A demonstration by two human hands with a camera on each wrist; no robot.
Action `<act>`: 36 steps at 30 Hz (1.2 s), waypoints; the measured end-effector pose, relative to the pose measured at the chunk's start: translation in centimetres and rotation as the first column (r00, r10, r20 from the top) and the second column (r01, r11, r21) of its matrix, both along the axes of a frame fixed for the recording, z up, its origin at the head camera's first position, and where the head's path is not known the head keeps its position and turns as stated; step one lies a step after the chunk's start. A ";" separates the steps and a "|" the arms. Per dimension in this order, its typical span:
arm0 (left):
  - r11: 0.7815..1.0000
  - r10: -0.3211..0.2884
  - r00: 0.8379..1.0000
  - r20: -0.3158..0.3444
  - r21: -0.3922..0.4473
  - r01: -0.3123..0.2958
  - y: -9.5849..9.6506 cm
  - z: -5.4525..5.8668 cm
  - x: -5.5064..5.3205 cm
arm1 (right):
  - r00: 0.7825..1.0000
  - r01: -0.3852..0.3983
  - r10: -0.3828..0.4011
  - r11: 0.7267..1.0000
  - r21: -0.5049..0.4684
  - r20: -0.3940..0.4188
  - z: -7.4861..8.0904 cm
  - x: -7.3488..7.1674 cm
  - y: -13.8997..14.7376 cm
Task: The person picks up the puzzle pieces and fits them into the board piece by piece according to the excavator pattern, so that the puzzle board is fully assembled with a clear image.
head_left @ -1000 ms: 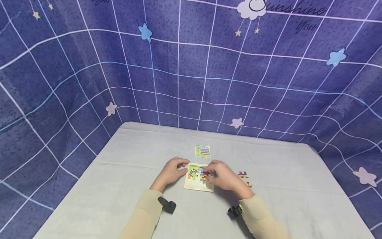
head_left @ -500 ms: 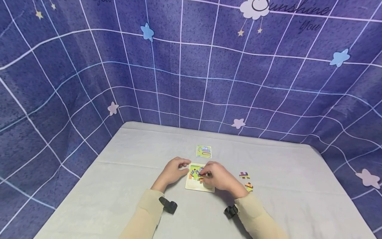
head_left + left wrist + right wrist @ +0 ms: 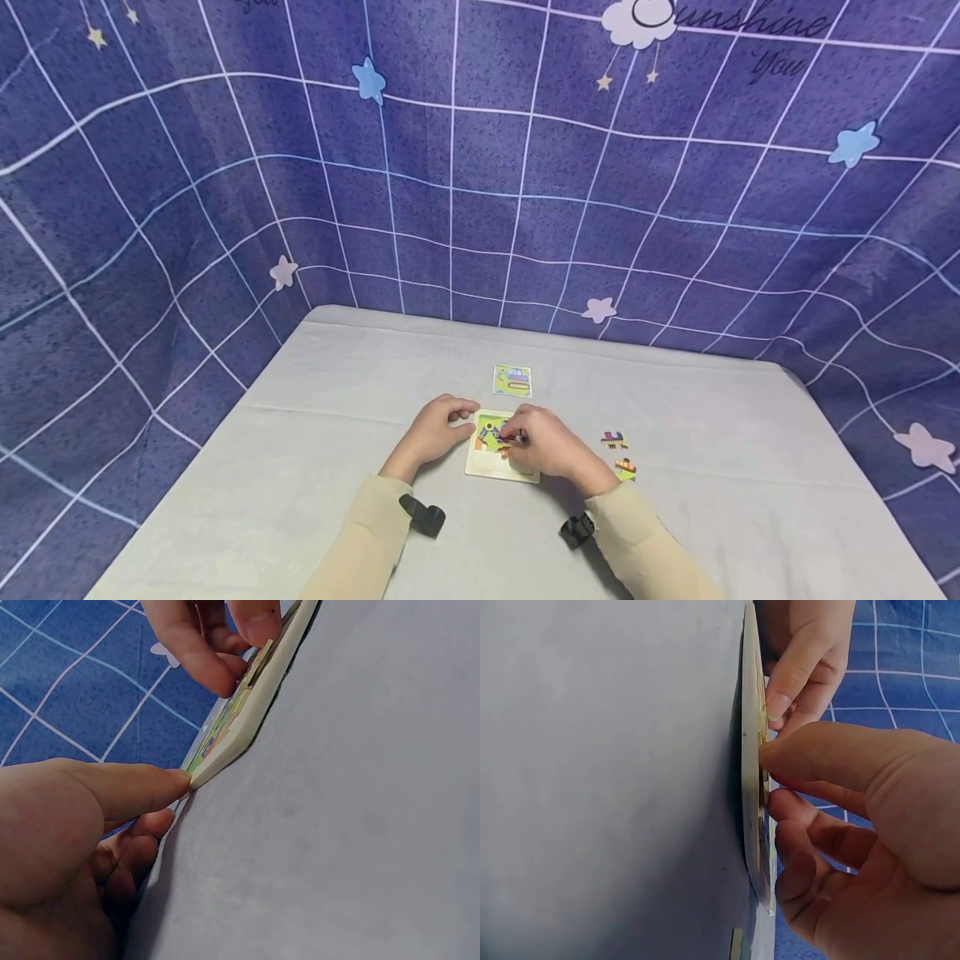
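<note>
Two loose pieces, a striped one [image 3: 614,440] and an orange-and-green one [image 3: 626,471], are left lying on the table [image 3: 300,458] to the right of the puzzle board [image 3: 486,466], so it could probably be called over half done. The board's upper left is already filled with picture, but bare wood is seen along the bottom. One more piece [image 3: 260,664] seems to be pinched between thumb and finger of the right hand [image 3: 551,446] over the board, apparently not seated yet. The left edge is touched by the left hand [image 3: 429,432], thumb straight, fingers loosely bent. Whatever's covered by the right hand can't be counted, tbh.
</note>
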State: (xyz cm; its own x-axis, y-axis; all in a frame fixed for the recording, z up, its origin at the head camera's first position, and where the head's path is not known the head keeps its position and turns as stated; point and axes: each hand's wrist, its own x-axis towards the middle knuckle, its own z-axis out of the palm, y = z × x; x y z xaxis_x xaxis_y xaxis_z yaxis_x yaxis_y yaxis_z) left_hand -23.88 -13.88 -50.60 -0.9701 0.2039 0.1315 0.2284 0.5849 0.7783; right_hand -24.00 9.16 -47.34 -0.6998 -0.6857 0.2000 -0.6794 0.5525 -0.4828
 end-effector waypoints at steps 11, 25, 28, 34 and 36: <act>1.000 0.012 1.000 0.004 -0.005 -0.012 0.1 0.0 0.0 | 0.997 0.063 -0.064 0.998 0.021 0.051 0.3 0.4 -0.4; 1.000 0.006 1.000 -0.009 0.005 -0.006 0.1 0.1 0.1 | 0.990 0.088 -0.090 0.996 0.022 0.108 0.5 0.4 -0.5; 1.000 0.003 1.000 -0.014 0.011 -0.003 0.0 0.0 0.1 | 0.991 0.079 -0.081 0.997 0.024 0.110 0.5 0.4 -0.5; 1.000 0.004 1.000 -0.018 0.002 -0.003 0.0 -0.1 0.0 | 0.993 0.060 -0.061 0.998 0.013 0.096 0.3 0.1 -0.4; 1.000 0.005 1.000 -0.016 -0.001 -0.005 0.1 -0.1 0.0 | 0.994 0.052 -0.052 0.999 0.001 0.092 0.3 0.0 -0.3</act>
State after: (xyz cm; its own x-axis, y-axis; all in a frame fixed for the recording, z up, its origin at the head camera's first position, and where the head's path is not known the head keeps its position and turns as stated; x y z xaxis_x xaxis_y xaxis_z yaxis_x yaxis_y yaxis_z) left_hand -23.86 -13.81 -50.68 -0.9690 0.1989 0.1466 0.2376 0.5872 0.7738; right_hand -23.98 8.83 -47.01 -0.7499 -0.6479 0.1340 -0.6027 0.5854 -0.5423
